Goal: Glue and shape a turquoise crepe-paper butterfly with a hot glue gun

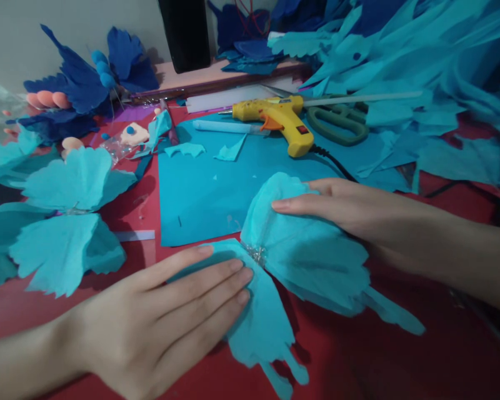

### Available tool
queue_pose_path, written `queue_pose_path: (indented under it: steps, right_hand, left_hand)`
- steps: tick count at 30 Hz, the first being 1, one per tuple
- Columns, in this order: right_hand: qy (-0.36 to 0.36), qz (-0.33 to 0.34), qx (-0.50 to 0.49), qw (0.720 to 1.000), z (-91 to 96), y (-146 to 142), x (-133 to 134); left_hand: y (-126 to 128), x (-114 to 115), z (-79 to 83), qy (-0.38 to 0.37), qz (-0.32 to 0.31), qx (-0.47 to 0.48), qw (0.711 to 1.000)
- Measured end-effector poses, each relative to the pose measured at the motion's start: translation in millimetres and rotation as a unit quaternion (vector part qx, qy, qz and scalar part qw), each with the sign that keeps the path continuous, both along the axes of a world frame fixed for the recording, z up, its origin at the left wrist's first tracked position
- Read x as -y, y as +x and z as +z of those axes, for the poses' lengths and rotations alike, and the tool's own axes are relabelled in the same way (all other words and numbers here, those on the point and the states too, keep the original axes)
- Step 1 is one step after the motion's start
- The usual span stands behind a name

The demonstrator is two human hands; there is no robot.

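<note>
Steadying a turquoise paper butterfly (316, 250), two bare hands work at the front of a red tabletop (341, 361), low and centre in view. The left hand (145, 322) lies flat over one wing, three fingers side by side and the index slightly apart, its thumb out of sight, apparently holding that wing down. The right hand (352, 208) pinches the other wing, thumb on top and fingers hidden beneath, which seems to keep it raised and the silvery middle (256, 255) exposed between the hands. Just beyond, a yellow glue gun (285, 114) lies on its side across a blue sheet (200, 194), perhaps placed there to shield the table, with green-handled scissors (341, 125) beside it. Another turquoise butterfly (66, 183) rests at left, apart from the hands.
</note>
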State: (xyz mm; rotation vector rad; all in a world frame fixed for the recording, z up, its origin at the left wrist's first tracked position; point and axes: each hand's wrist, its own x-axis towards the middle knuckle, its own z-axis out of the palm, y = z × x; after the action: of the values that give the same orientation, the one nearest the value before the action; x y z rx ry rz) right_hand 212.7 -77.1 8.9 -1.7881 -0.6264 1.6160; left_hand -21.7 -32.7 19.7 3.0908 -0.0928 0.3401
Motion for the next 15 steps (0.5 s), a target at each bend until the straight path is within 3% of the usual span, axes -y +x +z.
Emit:
queue_pose_path:
  steps: [13,15]
  right_hand:
    - [-0.006,0.012,0.038,0.999,-0.1,1.8,-5.4]
    - [0.035,0.036,0.066,0.997,-0.9,3.8,-5.9]
  left_hand:
    - [-0.1,1.0,1.0,-0.030,0.006,0.000,1.000]
    - [0.1,0.9,-0.2,-0.035,0.003,0.011,0.999]
